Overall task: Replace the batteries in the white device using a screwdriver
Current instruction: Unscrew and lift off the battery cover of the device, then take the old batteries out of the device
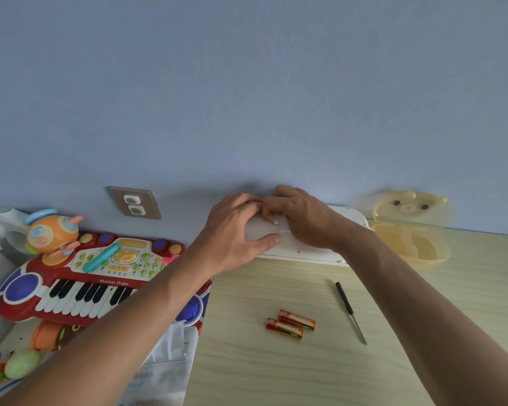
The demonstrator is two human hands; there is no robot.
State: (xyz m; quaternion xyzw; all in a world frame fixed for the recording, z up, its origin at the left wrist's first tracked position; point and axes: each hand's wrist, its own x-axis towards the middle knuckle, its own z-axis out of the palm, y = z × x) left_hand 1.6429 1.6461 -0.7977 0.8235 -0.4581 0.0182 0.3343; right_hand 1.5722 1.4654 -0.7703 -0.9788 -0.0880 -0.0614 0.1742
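The white device (308,249) lies at the far edge of the light wooden table (247,364), against the blue wall. My left hand (232,230) grips its left end, thumb along the front edge. My right hand (299,215) rests on top of it, fingertips pressing at a small rectangular cover near the middle. Two orange batteries (291,323) lie side by side on the table nearer to me. A thin screwdriver (351,313) with a black handle lies to their right, tip pointing toward me. Neither hand touches the batteries or the screwdriver.
A yellow bear-shaped plastic box (414,230) stands open at the back right. Left of the table sits a red toy keyboard (79,285) with an orange toy (53,232) behind it. Papers (165,367) and small toys lie below it. A wall socket (134,203) is behind.
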